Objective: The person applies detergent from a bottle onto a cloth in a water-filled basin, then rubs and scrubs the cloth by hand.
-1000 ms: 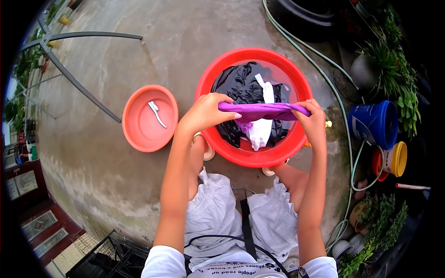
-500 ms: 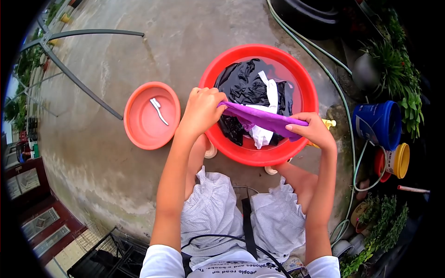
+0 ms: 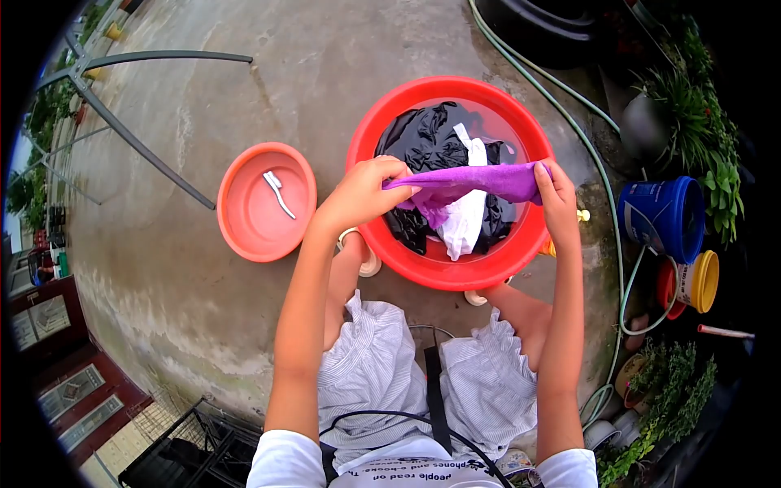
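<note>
A purple cloth (image 3: pixel 488 180) is stretched between my two hands above the large red basin (image 3: pixel 533 268). My left hand (image 3: pixel 368 192) is closed on its left end, where the fabric is bunched narrow. The right end, which is wider, is pinched between the thumb and fingers of my right hand (image 3: pixel 558 200). In the basin's water lie a soaked black garment (image 3: pixel 435 140) and a white cloth (image 3: pixel 465 224). Some purple fabric (image 3: pixel 433 213) shows beneath the stretched piece; whether it is joined to it I cannot tell.
A smaller red basin (image 3: pixel 244 244) stands to the left with a white brush (image 3: pixel 278 193) in it. Right of the large basin, a green hose (image 3: pixel 598 154) runs along the concrete. Beyond it are a blue bucket (image 3: pixel 663 215), a yellow-rimmed tub (image 3: pixel 706 281) and plants.
My right hand has risen and turned its fingers upward, lifting the right end of the purple cloth. The cloth now runs nearly level. My left hand has shifted slightly right.
</note>
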`<state>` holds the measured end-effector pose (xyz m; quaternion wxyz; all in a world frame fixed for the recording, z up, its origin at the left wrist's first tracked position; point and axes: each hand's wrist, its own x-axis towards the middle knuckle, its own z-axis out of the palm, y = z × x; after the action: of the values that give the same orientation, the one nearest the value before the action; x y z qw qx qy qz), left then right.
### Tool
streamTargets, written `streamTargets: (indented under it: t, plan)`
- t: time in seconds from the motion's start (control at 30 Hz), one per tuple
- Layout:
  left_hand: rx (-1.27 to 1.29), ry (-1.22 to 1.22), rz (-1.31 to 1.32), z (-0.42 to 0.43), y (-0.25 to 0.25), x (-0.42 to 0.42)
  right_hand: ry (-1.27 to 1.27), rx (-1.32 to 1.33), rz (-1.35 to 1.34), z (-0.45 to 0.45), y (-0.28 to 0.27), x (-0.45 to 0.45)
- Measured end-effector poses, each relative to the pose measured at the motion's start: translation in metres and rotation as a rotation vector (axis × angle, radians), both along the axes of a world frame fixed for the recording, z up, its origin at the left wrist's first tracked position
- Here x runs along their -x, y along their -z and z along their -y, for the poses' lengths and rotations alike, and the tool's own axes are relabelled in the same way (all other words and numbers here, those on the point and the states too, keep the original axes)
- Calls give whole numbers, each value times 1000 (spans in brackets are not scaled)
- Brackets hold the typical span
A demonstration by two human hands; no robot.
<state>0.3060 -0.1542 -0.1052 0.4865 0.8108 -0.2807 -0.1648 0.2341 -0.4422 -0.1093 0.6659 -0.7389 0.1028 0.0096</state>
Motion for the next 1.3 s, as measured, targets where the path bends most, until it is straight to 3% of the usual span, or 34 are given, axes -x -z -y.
streamTargets:
  t: [0.07, 0.27, 0.37, 0.47, 0.57, 0.6, 0.7, 0.83, 0.87, 0.97, 1.07, 1.17, 1.2, 1.3]
  plan:
    - [33, -41, -366, 2, -20, -1, -24, 78, 60, -7, 6, -1]
    - [308, -175, -356, 8, -18, -4, -310, 105, -102, -23, -14, -3]
    - [420, -268, -432, 11, -17, -4, -408, 159, -334, -26, -14, -3]
    - [439, -281, -436, 11, -10, -5, -351, 305, -464, -21, -15, -5]
    - [260, -197, -340, 18, -23, 0, -285, 466, -251, -18, -12, -5]
    - [145, -172, -156, 17, -21, -1, -298, 456, 13, -20, -10, -5]
    - [-114, -98, -178, 15, -24, -2, -359, 354, 4, -24, -20, -2]
    - [0, -208, -146, 13, -30, -2, -463, 235, -224, -27, -22, 2]
    - [38, -220, -196, 13, -30, -3, -438, 239, -149, -27, -18, 3]
    - [40, -236, -163, 15, -24, 0, -533, 352, -394, -22, -21, 0]
    - [23, -202, -204, 18, -18, 1, -479, 383, -465, -19, -16, -1]
    - [-61, -98, -168, 17, -18, 2, -365, 289, -236, -15, -11, -1]
    - [-50, -63, -173, 16, -20, 3, -414, 405, -157, -12, -12, -3]
    - [-195, 113, -508, 15, -28, -6, -254, 74, 75, -21, -6, -4]
